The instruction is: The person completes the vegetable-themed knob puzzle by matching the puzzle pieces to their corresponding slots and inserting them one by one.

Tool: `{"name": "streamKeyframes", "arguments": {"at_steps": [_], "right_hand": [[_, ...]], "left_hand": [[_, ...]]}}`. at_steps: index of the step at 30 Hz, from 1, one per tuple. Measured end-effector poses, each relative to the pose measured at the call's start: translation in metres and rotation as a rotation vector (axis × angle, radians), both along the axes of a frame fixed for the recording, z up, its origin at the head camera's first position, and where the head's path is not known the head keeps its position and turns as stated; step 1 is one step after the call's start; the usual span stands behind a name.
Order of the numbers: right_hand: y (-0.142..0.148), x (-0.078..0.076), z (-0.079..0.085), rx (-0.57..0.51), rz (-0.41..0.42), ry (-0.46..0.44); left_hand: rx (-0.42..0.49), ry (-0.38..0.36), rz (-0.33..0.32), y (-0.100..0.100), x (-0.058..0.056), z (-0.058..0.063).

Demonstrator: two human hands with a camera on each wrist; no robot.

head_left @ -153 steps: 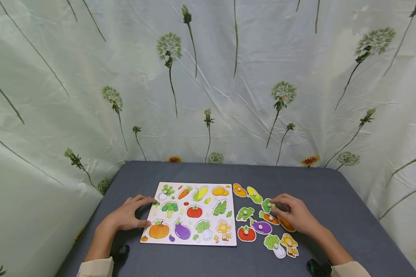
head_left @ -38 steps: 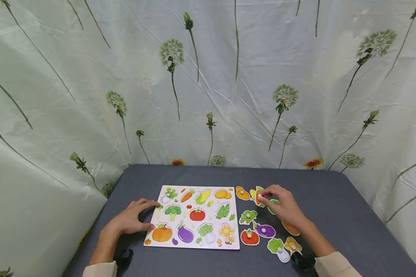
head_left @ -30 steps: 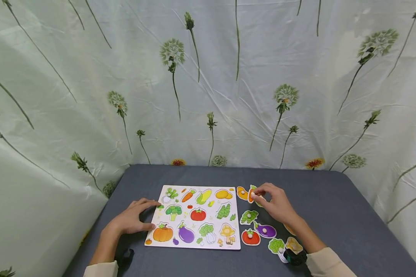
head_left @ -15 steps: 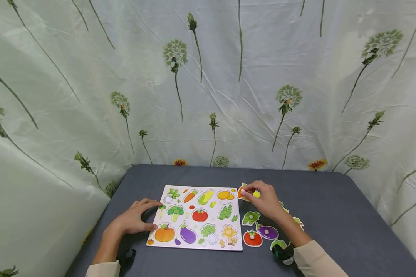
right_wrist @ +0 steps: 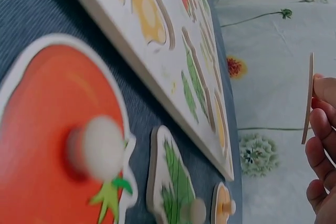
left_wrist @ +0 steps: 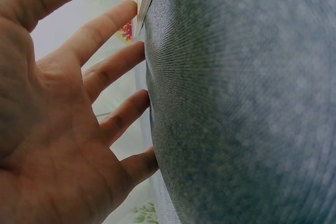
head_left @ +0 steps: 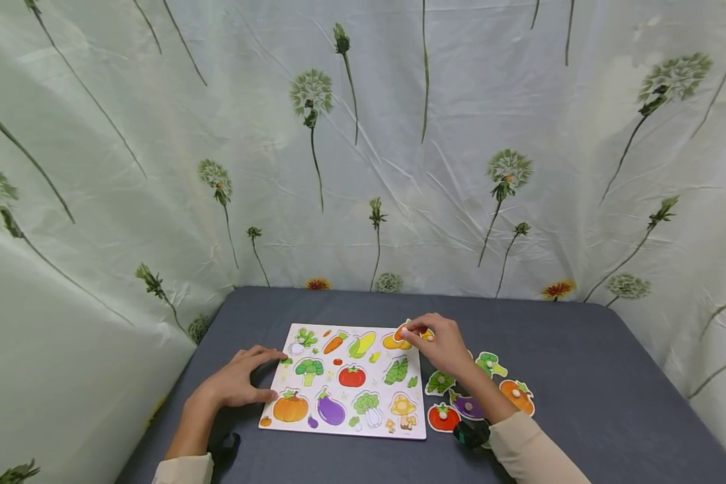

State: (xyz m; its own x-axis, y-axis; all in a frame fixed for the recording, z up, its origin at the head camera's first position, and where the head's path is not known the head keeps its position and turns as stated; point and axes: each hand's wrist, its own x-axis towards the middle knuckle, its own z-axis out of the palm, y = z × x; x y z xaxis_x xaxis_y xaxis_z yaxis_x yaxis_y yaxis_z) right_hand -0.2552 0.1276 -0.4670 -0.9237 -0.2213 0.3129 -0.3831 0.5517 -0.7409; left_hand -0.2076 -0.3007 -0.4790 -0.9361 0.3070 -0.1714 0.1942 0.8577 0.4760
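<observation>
My right hand pinches a carrot puzzle piece over the far right corner of the pale vegetable puzzle board. In the right wrist view, that thin piece appears edge-on at my fingertips, raised above the table. It partly covers the printed potatoes in the head view. My left hand lies at the board's left edge, thumb and fingers spread, fingertips at the rim. The left wrist view shows this hand with fingertips on the dark cloth. A turnip occupies the far left corner of the board.
Right of the board lie loose knobbed pieces: a tomato, a leafy green piece, an eggplant, a broccoli and a pumpkin. My right forearm hides other pieces. A flower-printed curtain hangs behind the table.
My right hand, earlier by the broccoli piece, has carried the carrot piece leftward from over the corn piece to the board's far right corner. My left hand stays at the board's edge.
</observation>
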Motion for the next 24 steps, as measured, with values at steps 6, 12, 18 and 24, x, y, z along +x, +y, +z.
{"name": "streamKeyframes", "arguments": {"at_steps": [6,12,18,24], "right_hand": [[-0.015,-0.007,-0.004,0.014,0.006,0.013],[-0.032,-0.012,-0.007,0.006,0.026,0.008],[-0.051,-0.017,-0.011,0.006,0.038,0.017],[-0.070,-0.021,-0.014,0.014,0.053,0.001]], "left_hand": [[-0.002,0.004,0.007,0.000,0.000,-0.001],[0.002,0.000,0.013,0.000,0.001,0.001],[0.006,0.002,0.010,0.001,0.001,0.002],[0.020,0.006,0.007,0.001,0.001,0.001]]}}
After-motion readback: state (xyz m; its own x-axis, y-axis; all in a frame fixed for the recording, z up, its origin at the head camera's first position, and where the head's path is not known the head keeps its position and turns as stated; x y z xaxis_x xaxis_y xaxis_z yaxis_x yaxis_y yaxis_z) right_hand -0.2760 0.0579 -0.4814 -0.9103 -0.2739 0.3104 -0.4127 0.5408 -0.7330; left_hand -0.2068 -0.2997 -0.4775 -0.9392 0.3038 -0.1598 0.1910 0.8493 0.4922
